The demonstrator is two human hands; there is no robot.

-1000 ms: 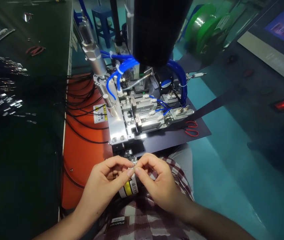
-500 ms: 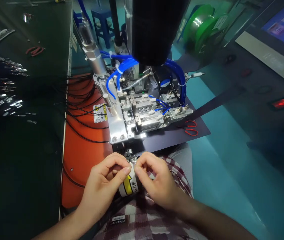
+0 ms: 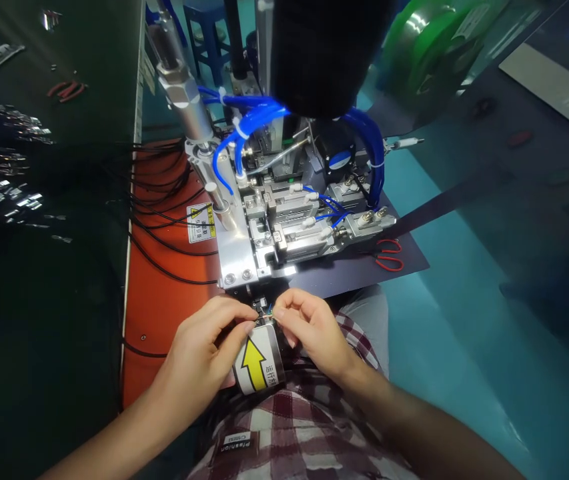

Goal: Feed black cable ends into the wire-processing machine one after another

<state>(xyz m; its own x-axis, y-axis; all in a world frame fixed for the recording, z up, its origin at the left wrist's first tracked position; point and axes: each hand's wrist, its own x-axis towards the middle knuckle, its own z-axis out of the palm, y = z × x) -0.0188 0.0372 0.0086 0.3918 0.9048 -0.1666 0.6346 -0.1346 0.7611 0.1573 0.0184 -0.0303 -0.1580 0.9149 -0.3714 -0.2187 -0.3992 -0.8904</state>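
Note:
My left hand (image 3: 214,343) is closed in a pinch just above the label with a yellow arrow (image 3: 254,363). Opposite it, my right hand (image 3: 314,330) pinches too, its fingertips close to the left ones. A tiny thin piece (image 3: 267,317) spans the gap between both sets of fingertips; its kind is too small to tell. Right behind the fingertips is the dark front end of the metal machine (image 3: 289,233), with a small white part (image 3: 263,303) on it.
Blue air tubes (image 3: 259,117) arch over the machine. Red-handled scissors (image 3: 389,255) rest on the dark plate (image 3: 344,277) at right. Black cables cross the orange surface (image 3: 159,300). On the dark green table (image 3: 49,320) lie pliers (image 3: 67,91) and shiny small pieces (image 3: 17,193).
Both hands have moved slightly up and forward, towards the machine's front end. The yellow arrow label is now more exposed, and the thin piece between the fingertips now shows.

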